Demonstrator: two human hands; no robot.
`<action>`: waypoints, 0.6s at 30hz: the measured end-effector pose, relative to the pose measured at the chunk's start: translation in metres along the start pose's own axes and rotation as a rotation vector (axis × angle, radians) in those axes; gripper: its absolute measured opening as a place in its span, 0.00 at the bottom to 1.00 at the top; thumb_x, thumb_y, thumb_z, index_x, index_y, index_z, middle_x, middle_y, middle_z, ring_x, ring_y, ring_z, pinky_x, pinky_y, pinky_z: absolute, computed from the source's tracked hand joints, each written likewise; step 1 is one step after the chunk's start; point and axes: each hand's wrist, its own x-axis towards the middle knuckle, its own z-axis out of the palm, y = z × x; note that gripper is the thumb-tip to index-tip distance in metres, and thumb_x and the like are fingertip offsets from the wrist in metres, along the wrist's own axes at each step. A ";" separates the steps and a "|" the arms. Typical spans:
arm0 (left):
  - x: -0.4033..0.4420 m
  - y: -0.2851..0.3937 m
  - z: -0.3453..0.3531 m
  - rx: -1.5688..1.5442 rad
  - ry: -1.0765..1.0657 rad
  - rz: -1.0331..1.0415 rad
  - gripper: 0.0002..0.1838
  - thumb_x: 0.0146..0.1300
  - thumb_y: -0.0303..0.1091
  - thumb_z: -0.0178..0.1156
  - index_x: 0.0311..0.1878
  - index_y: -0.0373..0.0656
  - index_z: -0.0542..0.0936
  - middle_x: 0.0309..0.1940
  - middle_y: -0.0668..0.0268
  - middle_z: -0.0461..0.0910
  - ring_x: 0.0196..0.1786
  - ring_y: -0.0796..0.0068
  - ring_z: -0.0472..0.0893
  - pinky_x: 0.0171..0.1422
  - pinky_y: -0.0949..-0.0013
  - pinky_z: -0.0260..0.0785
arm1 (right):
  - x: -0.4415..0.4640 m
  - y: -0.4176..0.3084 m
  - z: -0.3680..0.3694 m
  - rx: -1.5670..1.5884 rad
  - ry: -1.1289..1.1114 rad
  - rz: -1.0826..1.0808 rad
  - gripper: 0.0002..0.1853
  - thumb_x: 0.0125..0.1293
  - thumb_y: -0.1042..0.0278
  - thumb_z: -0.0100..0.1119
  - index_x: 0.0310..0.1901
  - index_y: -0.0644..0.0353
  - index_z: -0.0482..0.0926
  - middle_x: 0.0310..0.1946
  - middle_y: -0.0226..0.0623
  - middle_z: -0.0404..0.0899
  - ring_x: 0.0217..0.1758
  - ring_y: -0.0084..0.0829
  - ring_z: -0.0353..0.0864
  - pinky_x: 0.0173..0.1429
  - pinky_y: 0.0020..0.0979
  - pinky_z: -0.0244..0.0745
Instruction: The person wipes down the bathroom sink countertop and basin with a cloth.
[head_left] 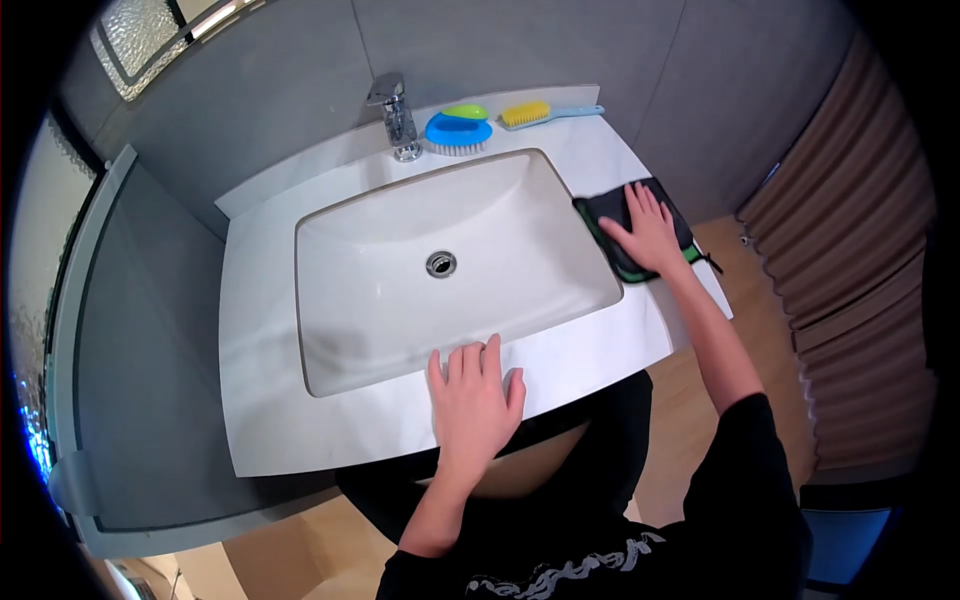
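My right hand (652,237) lies flat with its fingers spread on a black pouch-like item with green trim (610,208). That item rests on the right side of the white countertop (262,340), partly over the sink's right rim. A short cord end sticks out at its lower right corner. At the front edge of the counter, my left hand (474,405) rests palm down with its fingers apart, holding nothing. Its fingertips reach toward the front rim of the white sink basin (370,290).
Behind the basin stands a chrome faucet (400,120). To its right are a blue and green scrub brush (459,131) and a yellow-bristled brush (545,115) with a light blue handle. A brown pleated curtain (850,260) hangs at the right, and a grey panel (150,350) stands left.
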 end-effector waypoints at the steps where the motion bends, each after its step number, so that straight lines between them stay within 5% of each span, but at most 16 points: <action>1: 0.000 0.000 0.000 0.008 -0.002 0.000 0.23 0.61 0.38 0.60 0.57 0.38 0.75 0.47 0.60 0.75 0.54 0.61 0.73 0.71 0.44 0.55 | 0.020 0.001 0.008 -0.027 0.032 0.049 0.51 0.62 0.26 0.46 0.74 0.63 0.54 0.76 0.50 0.50 0.80 0.44 0.45 0.79 0.50 0.39; 9: 0.003 0.002 -0.001 0.000 -0.011 -0.007 0.23 0.59 0.38 0.61 0.56 0.37 0.75 0.46 0.60 0.75 0.53 0.60 0.73 0.69 0.45 0.55 | 0.145 -0.001 0.025 -0.050 0.009 0.181 0.52 0.60 0.21 0.43 0.74 0.57 0.56 0.77 0.45 0.48 0.80 0.41 0.45 0.77 0.52 0.45; 18: 0.003 0.003 0.002 -0.014 -0.001 -0.041 0.21 0.59 0.37 0.61 0.54 0.40 0.76 0.45 0.61 0.76 0.52 0.60 0.74 0.70 0.46 0.55 | 0.183 0.003 0.029 0.065 0.017 0.296 0.47 0.59 0.24 0.47 0.73 0.50 0.60 0.71 0.43 0.61 0.73 0.45 0.62 0.70 0.51 0.61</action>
